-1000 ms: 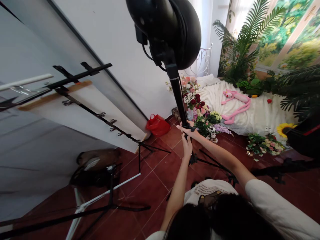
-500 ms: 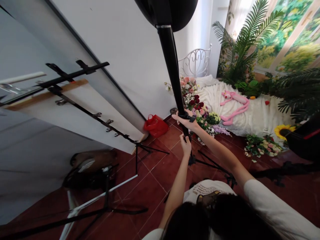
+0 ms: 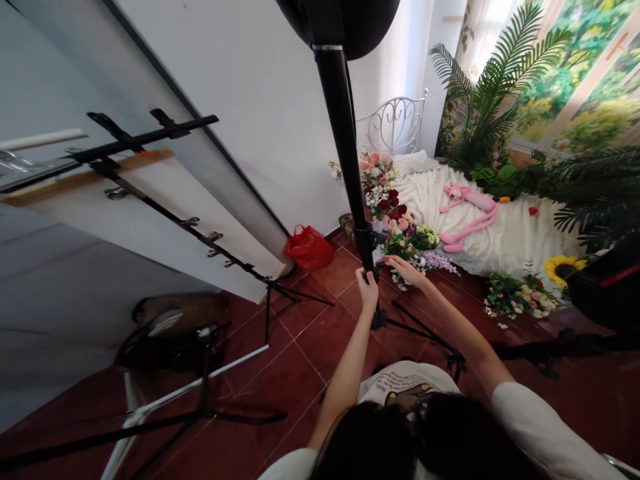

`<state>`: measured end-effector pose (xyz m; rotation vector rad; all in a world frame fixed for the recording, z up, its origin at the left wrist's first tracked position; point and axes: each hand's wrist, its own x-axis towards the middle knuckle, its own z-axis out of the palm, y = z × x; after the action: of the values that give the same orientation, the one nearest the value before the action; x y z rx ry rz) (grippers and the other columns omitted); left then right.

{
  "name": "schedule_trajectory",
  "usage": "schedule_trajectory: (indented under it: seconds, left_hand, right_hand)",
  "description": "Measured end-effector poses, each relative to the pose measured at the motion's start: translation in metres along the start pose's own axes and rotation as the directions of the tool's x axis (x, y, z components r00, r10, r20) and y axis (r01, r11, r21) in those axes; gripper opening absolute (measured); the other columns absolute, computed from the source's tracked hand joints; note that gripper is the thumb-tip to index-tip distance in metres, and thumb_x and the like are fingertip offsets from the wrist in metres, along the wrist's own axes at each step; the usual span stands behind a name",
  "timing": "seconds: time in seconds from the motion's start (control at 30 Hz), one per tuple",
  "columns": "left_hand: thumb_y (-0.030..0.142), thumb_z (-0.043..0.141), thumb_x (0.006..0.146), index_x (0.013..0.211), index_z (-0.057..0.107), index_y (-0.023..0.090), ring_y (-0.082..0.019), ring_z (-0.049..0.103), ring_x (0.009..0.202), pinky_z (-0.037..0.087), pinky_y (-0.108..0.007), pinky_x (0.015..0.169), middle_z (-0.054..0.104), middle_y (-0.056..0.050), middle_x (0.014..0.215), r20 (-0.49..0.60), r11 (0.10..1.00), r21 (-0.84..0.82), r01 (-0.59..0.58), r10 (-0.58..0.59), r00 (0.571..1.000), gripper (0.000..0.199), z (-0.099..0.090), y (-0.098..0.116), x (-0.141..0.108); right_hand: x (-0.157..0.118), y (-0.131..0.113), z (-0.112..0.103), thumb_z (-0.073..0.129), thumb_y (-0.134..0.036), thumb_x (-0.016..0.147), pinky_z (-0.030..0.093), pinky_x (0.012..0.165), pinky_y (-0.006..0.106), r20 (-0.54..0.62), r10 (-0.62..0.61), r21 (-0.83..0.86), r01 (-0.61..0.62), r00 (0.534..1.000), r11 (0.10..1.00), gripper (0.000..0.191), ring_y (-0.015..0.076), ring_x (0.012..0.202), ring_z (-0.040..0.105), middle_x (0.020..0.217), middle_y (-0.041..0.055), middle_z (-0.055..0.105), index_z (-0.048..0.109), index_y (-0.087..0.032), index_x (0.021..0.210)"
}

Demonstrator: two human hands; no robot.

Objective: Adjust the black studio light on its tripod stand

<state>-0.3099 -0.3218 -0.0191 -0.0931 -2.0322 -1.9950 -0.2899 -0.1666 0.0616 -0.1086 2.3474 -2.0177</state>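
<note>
Directly ahead rises a black light stand [image 3: 344,147], its thick upper pole leading to a dark lamp head [image 3: 345,23] at the top edge. My left hand [image 3: 369,290] is closed around the pole low down, below the black clamp collar [image 3: 367,237]. Just right of the pole is my right hand [image 3: 404,270], open with fingers stretched toward it and apart from the collar. Whether its fingertips touch the pole I cannot tell. The stand's leg [image 3: 420,325] spreads over the red tiles below.
On the left stands a backdrop frame [image 3: 165,217] with clips and white sheets. A red bag [image 3: 309,248] sits by the wall. Flowers [image 3: 395,213] border a white fur cover [image 3: 520,233] bearing a pink plush toy [image 3: 470,207]. Black stand legs [image 3: 200,413] cross the floor.
My right hand has let go of the pole at the collar and moved down and right, its fingers opening. My left hand stays on the pole.
</note>
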Motion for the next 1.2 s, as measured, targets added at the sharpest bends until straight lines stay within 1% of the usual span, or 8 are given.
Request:
schedule_trajectory:
  seconds: [0.27,0.47,0.6,0.73,0.83,0.97,1.07,1.2]
  left_hand:
    - [0.072,0.040,0.092,0.096,0.049,0.022,-0.019,0.060,0.090,0.049,-0.033,0.089,0.060,-0.005,0.092,-0.009,0.999,-0.030,-0.015,0.015,1.000,0.051,0.001,0.003,-0.001]
    - [0.073,0.042,0.090,0.094,0.048,0.022,-0.018,0.058,0.085,0.047,-0.032,0.085,0.058,-0.004,0.089,-0.001,0.999,-0.051,0.007,-0.007,1.000,0.051,0.001,0.000,0.001]
    - [0.073,0.042,0.089,0.094,0.048,0.023,-0.019,0.057,0.089,0.046,-0.031,0.086,0.057,-0.005,0.091,0.003,0.999,-0.045,0.003,-0.003,1.000,0.051,0.001,0.001,0.002]
    - [0.073,0.043,0.089,0.096,0.049,0.023,-0.020,0.058,0.092,0.046,-0.033,0.089,0.058,-0.006,0.094,0.024,0.999,-0.055,0.005,-0.003,1.000,0.051,0.000,0.001,0.002]
    - [0.074,0.043,0.088,0.097,0.049,0.023,-0.020,0.059,0.094,0.046,-0.034,0.092,0.060,-0.006,0.097,0.050,0.998,-0.066,0.014,-0.011,0.999,0.053,-0.001,0.000,0.003]
    - [0.076,0.042,0.087,0.098,0.049,0.023,-0.020,0.061,0.098,0.046,-0.035,0.095,0.062,-0.006,0.100,0.053,0.996,-0.081,0.030,-0.026,0.998,0.055,0.000,0.002,0.002]
    - [0.076,0.043,0.087,0.098,0.049,0.023,-0.020,0.062,0.098,0.048,-0.034,0.094,0.063,-0.007,0.102,0.036,0.994,-0.094,0.058,-0.055,0.998,0.054,0.002,0.005,0.000]
    - [0.074,0.044,0.088,0.098,0.048,0.023,-0.020,0.062,0.097,0.049,-0.035,0.093,0.063,-0.007,0.101,0.037,0.989,-0.128,0.081,-0.077,0.996,0.052,0.003,0.010,-0.001]
  right_hand:
    - [0.021,0.042,0.034,0.064,-0.059,0.086,0.054,0.085,0.025,-0.036,0.111,0.258,-0.098,0.993,0.961,0.038,0.0147,0.098,0.062,0.106,0.0034,0.066,0.065,-0.023,0.099]
    - [0.042,0.034,0.040,0.067,-0.074,0.071,0.036,0.054,0.022,-0.297,0.142,-0.034,-0.159,0.944,0.987,0.060,0.0094,0.055,0.040,0.051,-0.0064,0.040,0.041,-0.022,0.055]
    - [0.054,0.027,0.040,0.072,-0.065,0.069,0.023,0.049,0.025,-0.384,0.228,-0.204,-0.323,0.895,0.924,0.060,0.0087,0.048,0.032,0.043,-0.0063,0.033,0.036,-0.023,0.046]
    - [0.052,0.024,0.039,0.071,-0.056,0.073,0.027,0.052,0.025,-0.407,0.233,-0.201,-0.335,0.883,0.920,0.052,0.0101,0.051,0.038,0.045,-0.0055,0.039,0.041,-0.022,0.048]
    - [0.039,0.026,0.041,0.069,-0.055,0.076,0.039,0.060,0.023,-0.339,0.242,0.066,-0.233,0.909,0.970,0.040,0.0128,0.062,0.051,0.060,-0.0021,0.056,0.055,-0.021,0.063]
    - [0.017,0.033,0.043,0.062,-0.056,0.085,0.051,0.078,0.027,-0.007,0.255,0.518,-0.215,0.967,0.828,0.034,0.0178,0.091,0.065,0.090,0.0046,0.071,0.066,-0.023,0.089]
    - [0.008,0.040,0.047,0.058,-0.054,0.089,0.052,0.087,0.028,0.117,0.218,0.634,-0.242,0.969,0.735,0.032,0.0182,0.103,0.065,0.099,0.0040,0.074,0.068,-0.025,0.098]
    - [0.010,0.046,0.059,0.058,-0.059,0.088,0.052,0.091,0.031,0.095,0.215,0.690,-0.221,0.972,0.690,0.036,0.0202,0.107,0.066,0.101,0.0032,0.074,0.068,-0.026,0.097]
